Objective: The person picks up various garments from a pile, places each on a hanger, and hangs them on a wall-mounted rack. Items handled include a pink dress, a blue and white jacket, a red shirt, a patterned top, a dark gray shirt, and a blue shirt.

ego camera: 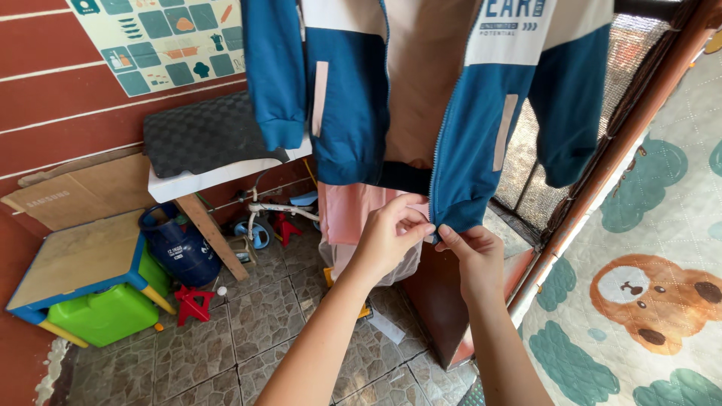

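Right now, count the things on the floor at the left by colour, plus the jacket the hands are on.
Blue: 2, the jacket pinched at its hem by the left hand and right hand, and the gas cylinder
Green: 1, the can
Red: 2, the stands
Total: 5

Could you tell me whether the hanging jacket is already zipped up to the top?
No, the blue jacket hangs open while both hands pinch its bottom hem.

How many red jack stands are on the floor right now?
2: one red jack stand on the tiles beside the green container, another farther back by the small tricycle. Others may be hidden.
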